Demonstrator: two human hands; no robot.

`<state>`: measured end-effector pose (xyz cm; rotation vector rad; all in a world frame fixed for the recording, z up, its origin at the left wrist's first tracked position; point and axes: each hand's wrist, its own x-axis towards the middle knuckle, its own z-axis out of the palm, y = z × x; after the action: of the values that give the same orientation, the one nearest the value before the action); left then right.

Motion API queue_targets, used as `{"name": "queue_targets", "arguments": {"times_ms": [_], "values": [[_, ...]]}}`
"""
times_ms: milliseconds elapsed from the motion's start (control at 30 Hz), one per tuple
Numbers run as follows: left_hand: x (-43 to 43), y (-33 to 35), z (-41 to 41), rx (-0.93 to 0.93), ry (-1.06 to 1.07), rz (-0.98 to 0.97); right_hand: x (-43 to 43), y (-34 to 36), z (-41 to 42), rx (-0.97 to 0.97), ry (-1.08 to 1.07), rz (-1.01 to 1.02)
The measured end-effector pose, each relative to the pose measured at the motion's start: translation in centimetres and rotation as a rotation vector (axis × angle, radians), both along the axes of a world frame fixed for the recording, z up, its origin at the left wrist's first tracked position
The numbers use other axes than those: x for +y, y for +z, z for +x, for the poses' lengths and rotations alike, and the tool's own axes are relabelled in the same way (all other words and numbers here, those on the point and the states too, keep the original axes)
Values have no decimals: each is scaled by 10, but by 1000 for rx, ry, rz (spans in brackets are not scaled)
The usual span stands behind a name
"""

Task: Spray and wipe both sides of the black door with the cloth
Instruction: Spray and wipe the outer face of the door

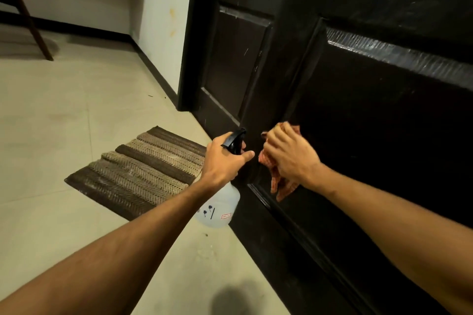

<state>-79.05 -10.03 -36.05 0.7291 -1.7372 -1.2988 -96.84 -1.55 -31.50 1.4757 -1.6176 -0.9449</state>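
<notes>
The black door [358, 115] stands upright on the right of my view, long axis vertical, its panelled face turned toward me. My right hand [289, 156] presses the bunched cloth [277, 184] against the lower panel, fingers curled over it. My left hand [225, 158] grips the spray bottle [222, 210] by its neck, nozzle aimed at the door. I judge the wiping step underway; next, sweep the cloth across unwiped panels. A striped mat [143, 174] lies on the floor [64, 123] beside the door.
</notes>
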Motion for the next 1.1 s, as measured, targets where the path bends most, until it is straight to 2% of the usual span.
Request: {"name": "queue_targets", "arguments": {"times_ms": [100,267,400,533,667,833,1000,1100], "values": [[1,-21,4,-24,1,28,10,-46,-2,-11,-41,118],[-2,-66,7,-39,3,81,1,-82,-3,-29,20,43],[0,-96,3,-82,-13,63,-4,-149,5,-18,-19,216],[-5,-116,-3,-104,-14,35,-9,-176,2,-63,-15,171],[12,-136,-6,-144,-38,86,63,-198,-10,-73,-18,292],[30,-131,-4,-121,-77,149,144,-188,-8,-5,-34,423],[34,-122,-11,-129,-99,140,80,-151,-2,108,-13,303],[32,-128,-15,-113,-97,153,29,-143,-1,-14,-64,154]]}}
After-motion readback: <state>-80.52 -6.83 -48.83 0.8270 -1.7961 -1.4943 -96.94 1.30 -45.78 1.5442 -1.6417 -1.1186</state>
